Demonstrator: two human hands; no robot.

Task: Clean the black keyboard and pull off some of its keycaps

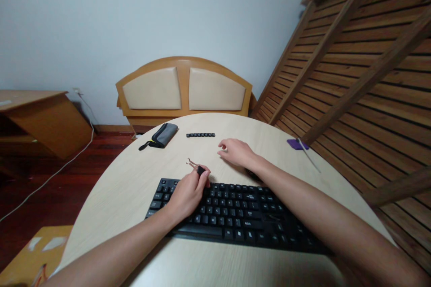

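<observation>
My left hand is closed around the black handle of a keycap puller, whose thin wire prongs point up and to the left. It hovers over the upper left part of a black keyboard and hides some of the keys. Beyond the keyboard, my right hand is low over the table with fingers curved and a gap between thumb and forefinger; I see nothing in it. A row of several black keycaps lies just past its fingertips, to the left.
The round pale table also bears a grey and black pouch at the back left. At the right edge lies a purple cloth-like item with a thin stick across it. A slatted wooden frame leans on the right.
</observation>
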